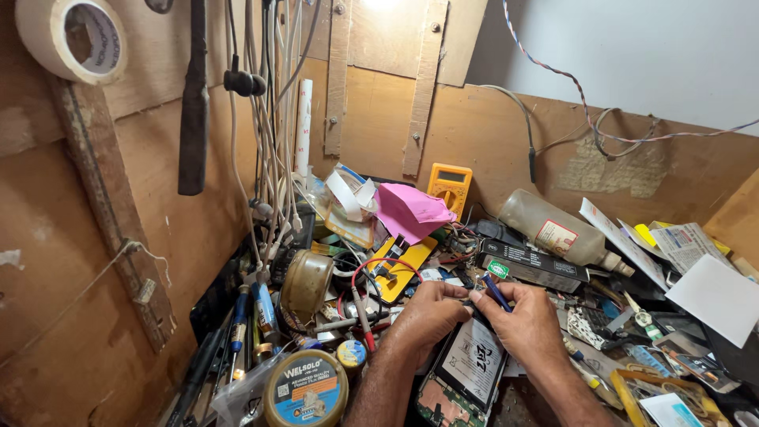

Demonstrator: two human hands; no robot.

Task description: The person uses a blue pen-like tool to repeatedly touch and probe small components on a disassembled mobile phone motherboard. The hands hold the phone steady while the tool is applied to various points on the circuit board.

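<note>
Two hands working at 6 o'clock | left hand [427,312] pinching the top edge of the opened phone [466,368] | right hand [526,320] gripping a blue tool [496,292] | risk: tip slipping, gouging the battery [474,360] amid clutter.

a round tin [306,389] sat at the bottom left, its lid blue and orange with a dark band. just right of it lay an opened phone [466,370], its battery wearing a white label with black marks. behind the hands lay a long black box [531,267] with a small green badge. further back a cloudy plastic bottle [553,231] lay on its side – white label, red-edged – and a yellow multimeter [449,187] leaned on the wall, its small grey screen blank.
</note>
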